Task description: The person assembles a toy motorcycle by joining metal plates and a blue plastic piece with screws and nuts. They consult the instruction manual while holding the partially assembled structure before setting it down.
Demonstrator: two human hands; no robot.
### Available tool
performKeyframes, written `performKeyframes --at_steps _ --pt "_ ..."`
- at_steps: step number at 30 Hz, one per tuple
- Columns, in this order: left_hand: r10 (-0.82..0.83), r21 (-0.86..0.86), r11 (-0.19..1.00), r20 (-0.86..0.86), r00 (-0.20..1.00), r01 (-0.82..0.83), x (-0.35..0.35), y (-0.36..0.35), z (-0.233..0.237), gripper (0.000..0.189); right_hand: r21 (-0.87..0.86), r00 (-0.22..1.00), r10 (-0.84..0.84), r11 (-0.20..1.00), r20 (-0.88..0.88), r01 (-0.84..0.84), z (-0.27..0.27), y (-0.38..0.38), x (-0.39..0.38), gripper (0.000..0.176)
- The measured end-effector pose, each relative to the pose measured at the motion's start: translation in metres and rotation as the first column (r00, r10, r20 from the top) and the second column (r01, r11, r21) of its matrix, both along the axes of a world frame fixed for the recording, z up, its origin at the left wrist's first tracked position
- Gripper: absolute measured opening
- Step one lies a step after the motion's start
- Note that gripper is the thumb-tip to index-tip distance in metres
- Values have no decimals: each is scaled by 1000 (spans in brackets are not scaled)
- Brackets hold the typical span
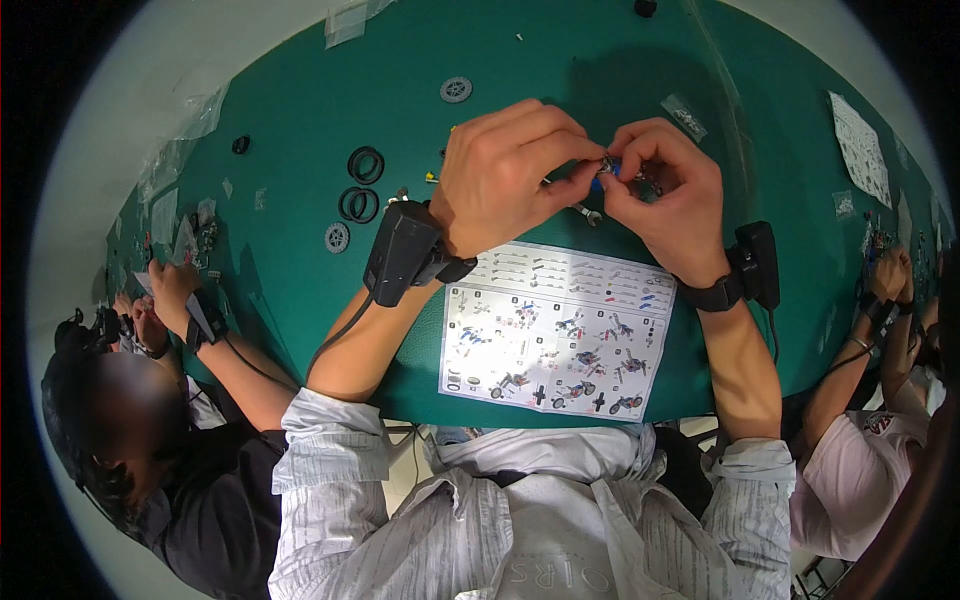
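Over the green table, my left hand (520, 172) and my right hand (668, 190) meet at a small blue and metallic part (607, 174). Thumb and forefinger of each hand pinch it, and the fingers hide much of it. Just below the part lies a small wrench (591, 215), partly covered by my left hand. Nearer to me, a printed instruction sheet (550, 330) with step drawings lies flat below both hands. Each of my wrists wears a black strapped device.
Black rubber rings (366, 165) and a grey wheel (337, 237) lie to the left; another grey wheel (456, 90) is farther back. A small bag of parts (684, 117) sits beyond my right hand. People work at both sides, with another sheet (860, 148) at right.
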State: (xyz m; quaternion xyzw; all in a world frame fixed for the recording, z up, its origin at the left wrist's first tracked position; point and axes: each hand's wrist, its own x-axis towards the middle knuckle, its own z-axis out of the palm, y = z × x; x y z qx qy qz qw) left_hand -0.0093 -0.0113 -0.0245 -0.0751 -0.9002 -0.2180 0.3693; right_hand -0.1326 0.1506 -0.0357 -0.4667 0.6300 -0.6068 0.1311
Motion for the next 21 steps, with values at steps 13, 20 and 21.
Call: performKeyframes --at_steps 13,20,21 --pt "17 93 995 20 1000 -19 1 5 -2 24 -4 1000 -3 1000 -5 3 -1 0 0 18" --pt "7 120 993 38 999 -12 1 2 -4 22 -3 999 7 1000 -53 -7 0 0 0 18" --pt "12 140 990 54 998 -20 1 2 -3 21 -13 999 2 1000 -48 -3 0 0 1 18"
